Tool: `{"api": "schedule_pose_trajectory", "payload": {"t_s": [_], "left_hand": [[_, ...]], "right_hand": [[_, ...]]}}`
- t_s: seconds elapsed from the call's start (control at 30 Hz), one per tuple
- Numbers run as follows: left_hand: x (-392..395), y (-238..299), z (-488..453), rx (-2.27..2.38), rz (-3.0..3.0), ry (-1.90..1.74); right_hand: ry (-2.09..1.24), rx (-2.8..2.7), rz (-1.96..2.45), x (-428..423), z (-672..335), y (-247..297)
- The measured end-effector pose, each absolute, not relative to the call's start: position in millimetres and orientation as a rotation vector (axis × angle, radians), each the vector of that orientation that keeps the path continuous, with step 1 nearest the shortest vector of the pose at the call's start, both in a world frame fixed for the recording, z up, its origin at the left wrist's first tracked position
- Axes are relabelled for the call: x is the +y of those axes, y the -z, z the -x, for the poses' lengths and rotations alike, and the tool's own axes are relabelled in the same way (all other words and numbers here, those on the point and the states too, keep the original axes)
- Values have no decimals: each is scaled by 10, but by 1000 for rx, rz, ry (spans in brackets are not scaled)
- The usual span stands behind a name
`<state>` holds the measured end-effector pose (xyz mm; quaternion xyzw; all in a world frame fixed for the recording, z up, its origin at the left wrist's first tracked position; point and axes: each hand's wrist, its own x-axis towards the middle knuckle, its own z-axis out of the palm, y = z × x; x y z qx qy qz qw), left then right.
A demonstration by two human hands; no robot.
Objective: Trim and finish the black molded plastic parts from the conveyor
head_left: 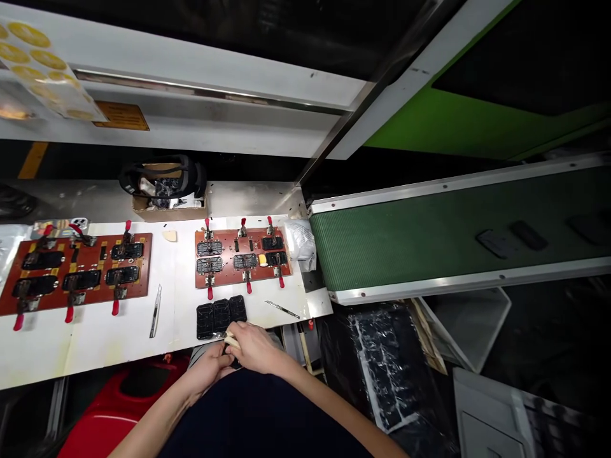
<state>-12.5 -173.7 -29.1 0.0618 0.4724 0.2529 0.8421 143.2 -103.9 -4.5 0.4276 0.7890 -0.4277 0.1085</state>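
Note:
Close to my body at the table's front edge, my right hand [254,346] is closed round a small tool with a pale handle [231,342]. Its short metal tip points left; the exact kind is unclear. My left hand [209,371] is closed just below, gripping a black plastic part [235,363] mostly hidden by the fingers. Beyond the hands lie three black plastic trays [221,316] side by side. Behind them sits a brown fixture board [224,240] with red-handled clamps and black parts. A utility knife [282,310] lies right of the trays.
On the left are a second clamp board [107,256] and another utility knife [155,312]. A cardboard box [169,213] stands at the back. A green conveyor belt [405,235] carrying dark parts runs off right. Below left is a red stool [102,407]; bagged black parts [382,362] lie right.

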Motion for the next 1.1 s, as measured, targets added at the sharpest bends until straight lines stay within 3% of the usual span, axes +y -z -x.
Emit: {"api": "schedule_pose_trajectory", "payload": {"t_s": [0.37,0.77,1.0,1.1], "left_hand": [[-1729,366,218,939,-37,-495],[-1841,512,251,1017,129,-606],[-1763,600,110,1029,2,-532],[-1750,633,67,1058,-106,-516]], "right_hand": [[1196,2344,-987,-731,-1419,11],[847,1662,-1846,-1168,-2502,670],[895,1814,-2169,-857,-2012,1087],[1071,1855,-2181,-925,-1960,1049]]}}
